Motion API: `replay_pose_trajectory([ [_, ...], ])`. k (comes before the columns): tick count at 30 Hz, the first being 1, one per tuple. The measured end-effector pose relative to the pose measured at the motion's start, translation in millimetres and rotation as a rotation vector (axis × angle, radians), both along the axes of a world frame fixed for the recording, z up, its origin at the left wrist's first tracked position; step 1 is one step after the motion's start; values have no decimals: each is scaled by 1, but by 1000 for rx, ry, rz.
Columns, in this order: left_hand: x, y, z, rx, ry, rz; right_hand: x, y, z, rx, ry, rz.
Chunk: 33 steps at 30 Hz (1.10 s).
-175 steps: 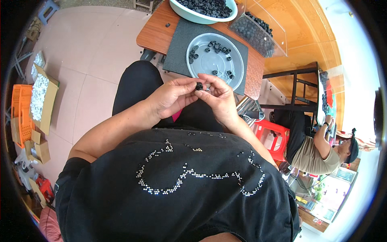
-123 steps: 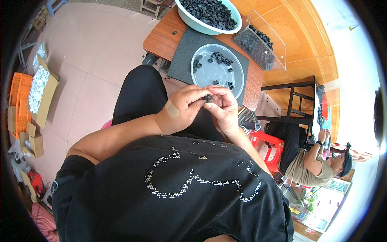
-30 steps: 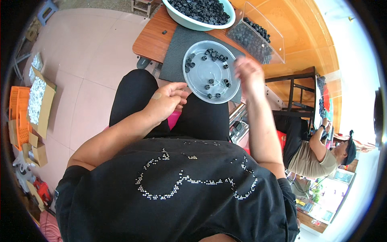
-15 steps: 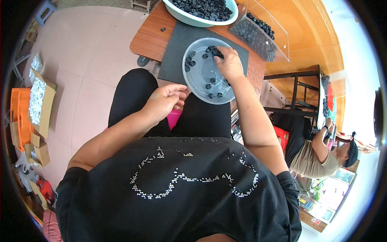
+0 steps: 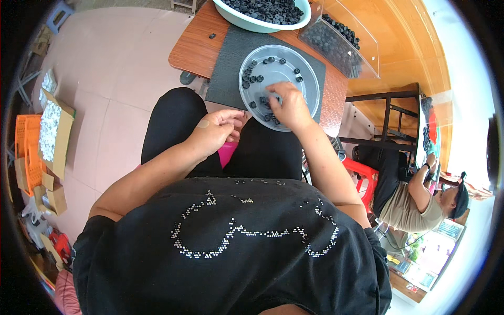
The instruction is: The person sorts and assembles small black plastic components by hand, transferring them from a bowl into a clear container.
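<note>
A round clear plastic bowl rests at the near edge of a dark mat, with several small black round parts scattered inside. Over its near half reaches my right hand. Its thumb and forefinger are apart above a small cluster of the parts, and I see nothing gripped between them. Beside the bowl's near left rim, above my lap, is my left hand, fingers curled and pressed together with the tips close to the rim. Whatever it holds, if anything, is hidden.
Behind the bowl, a pale green basin heaped with black parts stands on the wooden table. A clear box of similar parts is to its right. One black piece lies alone. Another person sits at the right.
My right hand has moved from the bowl's far side to its near side. Parts inside have shifted, several now clustered under that hand. My left hand has stayed almost still.
</note>
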<state>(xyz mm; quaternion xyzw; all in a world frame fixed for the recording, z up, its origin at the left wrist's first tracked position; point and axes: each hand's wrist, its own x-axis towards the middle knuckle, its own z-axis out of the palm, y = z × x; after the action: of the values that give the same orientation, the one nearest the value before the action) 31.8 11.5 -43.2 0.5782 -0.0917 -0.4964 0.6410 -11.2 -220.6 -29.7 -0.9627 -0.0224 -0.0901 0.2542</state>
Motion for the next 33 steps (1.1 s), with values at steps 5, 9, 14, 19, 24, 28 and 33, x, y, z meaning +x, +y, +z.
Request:
replay_pose_trajectory([
  [5,0,0,-4,11,19,-19,46,-14,-7,-160,-120,-127],
  [9,3,3,-4,11,-29,-22,64,-18,-20,-221,-21,-190],
  [14,8,2,2,-6,-44,32,38,2,-5,-30,-46,-174],
  [19,5,1,7,-227,202,141,-22,69,24,324,-7,21],
  [24,-5,0,0,-283,443,96,-45,78,26,512,129,-61],
  [28,-5,4,2,-278,491,108,-48,57,32,419,94,-95],
  [33,-3,6,-5,-243,439,89,-40,-29,17,-194,91,-368],
])
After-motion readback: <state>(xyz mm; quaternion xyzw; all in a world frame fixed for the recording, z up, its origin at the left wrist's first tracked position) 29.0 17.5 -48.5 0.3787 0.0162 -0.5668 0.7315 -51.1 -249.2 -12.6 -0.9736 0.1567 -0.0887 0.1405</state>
